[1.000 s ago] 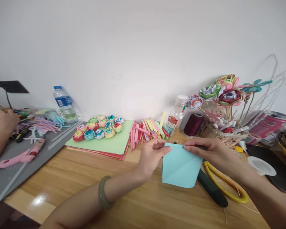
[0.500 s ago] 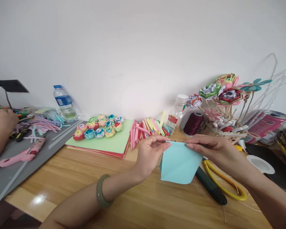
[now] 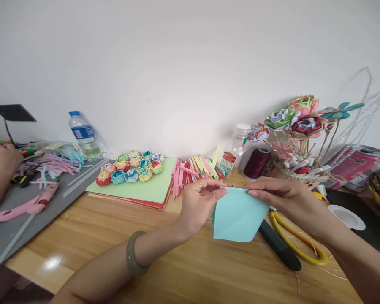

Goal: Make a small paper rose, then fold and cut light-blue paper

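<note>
A light blue sheet of paper (image 3: 239,217), folded over at its top edge, hangs above the wooden table (image 3: 158,253). My left hand (image 3: 198,207) pinches its upper left corner between thumb and fingers. At the upper right corner, my right hand (image 3: 280,202) grips the same fold with thumb and fingertips. Behind the paper's lower right side lie dark-handled scissors or a cutter, its exact kind unclear, with a dark green handle (image 3: 280,247). A yellow-orange looped handle (image 3: 299,240) rests beside it, under my right forearm.
Paper rosettes (image 3: 131,175) sit on stacked coloured sheets (image 3: 126,195). Folded paper strips (image 3: 190,175), a clear bottle (image 3: 236,147), purple thread (image 3: 257,164) and paper flowers (image 3: 307,126) line the wall. At left are a pink glue gun (image 3: 28,207), a water bottle (image 3: 85,137) and another person's hand (image 3: 4,162).
Both hands keep hold of the blue paper, which has barely moved. The view has shifted slightly.
</note>
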A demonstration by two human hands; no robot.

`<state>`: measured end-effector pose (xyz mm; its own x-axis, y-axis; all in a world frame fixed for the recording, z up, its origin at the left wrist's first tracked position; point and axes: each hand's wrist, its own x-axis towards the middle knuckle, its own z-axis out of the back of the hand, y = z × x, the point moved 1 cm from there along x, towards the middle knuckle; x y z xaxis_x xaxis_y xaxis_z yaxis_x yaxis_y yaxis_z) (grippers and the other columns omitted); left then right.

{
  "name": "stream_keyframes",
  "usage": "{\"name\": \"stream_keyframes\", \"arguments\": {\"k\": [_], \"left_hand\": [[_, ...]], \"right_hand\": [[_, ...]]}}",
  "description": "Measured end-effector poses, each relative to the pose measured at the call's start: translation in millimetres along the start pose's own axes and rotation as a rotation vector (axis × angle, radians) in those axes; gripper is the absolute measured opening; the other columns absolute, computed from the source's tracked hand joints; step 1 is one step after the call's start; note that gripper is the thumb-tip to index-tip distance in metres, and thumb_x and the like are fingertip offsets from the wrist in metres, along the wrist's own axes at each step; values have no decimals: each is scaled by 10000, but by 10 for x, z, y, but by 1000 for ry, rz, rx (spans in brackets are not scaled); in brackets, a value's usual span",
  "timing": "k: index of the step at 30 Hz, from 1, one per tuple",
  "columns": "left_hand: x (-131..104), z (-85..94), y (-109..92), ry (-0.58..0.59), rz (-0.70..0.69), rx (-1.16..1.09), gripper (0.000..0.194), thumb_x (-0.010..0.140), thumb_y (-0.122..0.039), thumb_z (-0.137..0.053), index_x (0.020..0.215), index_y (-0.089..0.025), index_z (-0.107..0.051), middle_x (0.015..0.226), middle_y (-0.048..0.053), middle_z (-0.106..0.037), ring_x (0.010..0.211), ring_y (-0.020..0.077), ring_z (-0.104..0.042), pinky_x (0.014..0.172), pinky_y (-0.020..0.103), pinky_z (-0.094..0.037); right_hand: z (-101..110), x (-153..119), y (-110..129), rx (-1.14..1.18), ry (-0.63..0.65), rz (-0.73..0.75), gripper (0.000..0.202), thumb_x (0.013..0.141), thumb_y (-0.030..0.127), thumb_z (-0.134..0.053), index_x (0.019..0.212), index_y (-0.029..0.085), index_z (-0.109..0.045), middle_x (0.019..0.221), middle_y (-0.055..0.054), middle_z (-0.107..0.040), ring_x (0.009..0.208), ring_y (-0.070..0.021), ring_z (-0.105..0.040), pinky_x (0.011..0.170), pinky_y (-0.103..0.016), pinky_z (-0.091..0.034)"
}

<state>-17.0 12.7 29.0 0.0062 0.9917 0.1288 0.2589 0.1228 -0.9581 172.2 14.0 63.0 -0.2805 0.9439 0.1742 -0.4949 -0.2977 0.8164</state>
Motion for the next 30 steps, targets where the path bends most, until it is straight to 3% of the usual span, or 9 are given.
{"name": "stream_keyframes", "arguments": {"k": [7, 18, 26, 30], "left_hand": [[0, 7, 11, -13, -9, -1, 104, 595, -208, -734, 678, -182, -679, 713, 6, -696, 696, 137, -624, 668, 259, -491], [93, 84, -16, 5, -84, -31, 128, 588, -267, -768, 659, -189, -696, 698, 6, -691, 688, 127, -610, 674, 256, -483], [112, 190, -175, 140, -185, 12, 93, 609, -223, -767, 652, -194, -690, 704, -3, -702, 715, 122, -637, 718, 259, -510], [16, 295, -209, 187, -149, 5, 88, 592, -171, -769, 619, -195, -689, 664, -15, -692, 672, 106, -630, 672, 234, -514]], "right_hand": [[2, 4, 50, -33, 7, 47, 274, 752, 506, -614, 773, 256, -726, 785, -22, -680, 714, -169, -590, 609, -271, -465], [71, -10, 126, -95, -24, 33, 286, 681, 512, -678, 742, 232, -695, 776, -23, -663, 754, -178, -578, 672, -279, -450], [54, -58, 129, -26, -101, 100, 286, 691, 489, -684, 704, 203, -686, 721, -23, -638, 684, -148, -570, 615, -257, -442], [1, -121, 124, 25, -85, 158, 221, 698, 429, -701, 698, 208, -699, 721, -27, -661, 672, -142, -587, 619, -256, -460]]}}
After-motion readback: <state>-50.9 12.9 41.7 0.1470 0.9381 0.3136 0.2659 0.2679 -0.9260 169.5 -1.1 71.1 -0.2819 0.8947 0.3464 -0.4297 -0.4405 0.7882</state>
